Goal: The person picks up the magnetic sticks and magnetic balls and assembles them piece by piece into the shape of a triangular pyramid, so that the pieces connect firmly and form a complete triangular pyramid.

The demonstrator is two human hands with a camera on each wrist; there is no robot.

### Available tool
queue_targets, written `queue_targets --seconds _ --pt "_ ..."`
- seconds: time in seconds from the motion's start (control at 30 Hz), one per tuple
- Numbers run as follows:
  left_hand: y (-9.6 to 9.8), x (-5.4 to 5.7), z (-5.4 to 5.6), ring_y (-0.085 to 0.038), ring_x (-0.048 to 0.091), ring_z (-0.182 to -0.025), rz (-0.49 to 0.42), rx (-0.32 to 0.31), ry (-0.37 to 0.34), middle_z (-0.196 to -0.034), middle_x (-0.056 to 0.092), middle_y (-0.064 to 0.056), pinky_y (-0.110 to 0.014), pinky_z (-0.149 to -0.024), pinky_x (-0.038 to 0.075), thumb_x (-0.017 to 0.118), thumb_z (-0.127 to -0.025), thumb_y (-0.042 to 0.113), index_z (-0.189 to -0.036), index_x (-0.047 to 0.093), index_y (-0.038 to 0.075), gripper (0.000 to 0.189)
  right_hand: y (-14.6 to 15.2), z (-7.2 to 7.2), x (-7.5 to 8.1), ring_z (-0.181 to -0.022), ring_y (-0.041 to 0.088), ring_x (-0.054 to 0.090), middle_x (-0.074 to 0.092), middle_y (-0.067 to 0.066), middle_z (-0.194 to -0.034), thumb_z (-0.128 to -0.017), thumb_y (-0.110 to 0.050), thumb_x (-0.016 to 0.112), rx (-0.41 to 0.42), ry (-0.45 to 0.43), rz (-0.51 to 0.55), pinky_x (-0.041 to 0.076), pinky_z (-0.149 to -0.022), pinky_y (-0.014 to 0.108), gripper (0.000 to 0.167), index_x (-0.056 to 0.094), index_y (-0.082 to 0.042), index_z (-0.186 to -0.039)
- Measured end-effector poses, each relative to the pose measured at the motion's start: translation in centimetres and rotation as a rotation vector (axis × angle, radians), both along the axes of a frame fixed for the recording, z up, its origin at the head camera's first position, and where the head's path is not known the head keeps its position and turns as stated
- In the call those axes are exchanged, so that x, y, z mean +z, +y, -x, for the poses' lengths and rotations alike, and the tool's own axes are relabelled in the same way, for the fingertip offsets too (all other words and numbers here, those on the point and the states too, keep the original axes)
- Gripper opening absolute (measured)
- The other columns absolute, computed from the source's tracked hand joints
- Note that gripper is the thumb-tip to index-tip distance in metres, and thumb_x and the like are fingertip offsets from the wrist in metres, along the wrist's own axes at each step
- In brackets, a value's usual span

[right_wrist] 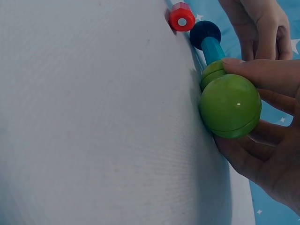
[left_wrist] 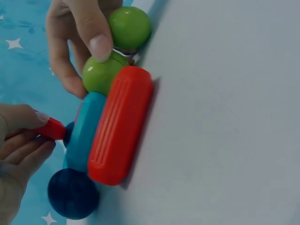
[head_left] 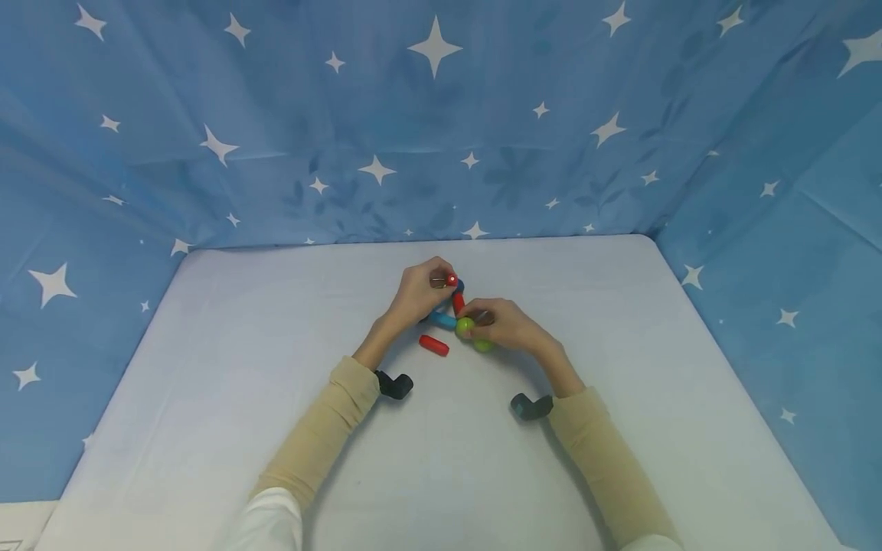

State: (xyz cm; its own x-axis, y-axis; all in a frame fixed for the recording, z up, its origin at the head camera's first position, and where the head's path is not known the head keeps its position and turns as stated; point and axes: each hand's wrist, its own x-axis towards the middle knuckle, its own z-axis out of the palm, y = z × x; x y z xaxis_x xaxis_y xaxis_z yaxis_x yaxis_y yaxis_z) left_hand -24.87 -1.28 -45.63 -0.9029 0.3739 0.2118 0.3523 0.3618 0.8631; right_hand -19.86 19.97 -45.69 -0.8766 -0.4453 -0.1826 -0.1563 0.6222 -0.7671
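My left hand pinches a short red rod between thumb and fingers. One end of that rod meets a dark blue ball. My right hand holds a green ball, its thumb over the top. This ball joins a light blue rod, which ends in another dark blue ball. A further red rod runs between the two hands. Right beside the gripped ball, a second green ball sits under the right hand.
A loose red rod lies on the white table just in front of the joined pieces. Dark wrist devices stick out from both sleeves. A blue star-patterned curtain borders the table at the back and sides.
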Motion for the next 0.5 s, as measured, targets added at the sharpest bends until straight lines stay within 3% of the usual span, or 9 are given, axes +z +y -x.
queue_targets --seconds 0.5 --pt "0.34 -0.41 0.57 -0.029 0.074 -0.110 -0.018 0.007 0.003 -0.111 0.073 -0.015 -0.032 -0.093 0.060 0.072 -0.094 0.002 -0.112 0.066 0.002 0.019 0.01 -0.01 0.15 -0.108 0.028 0.069 0.070 0.007 -0.124 -0.094 -0.014 0.073 -0.018 -0.018 0.001 0.058 -0.092 0.042 0.029 0.071 -0.016 -0.122"
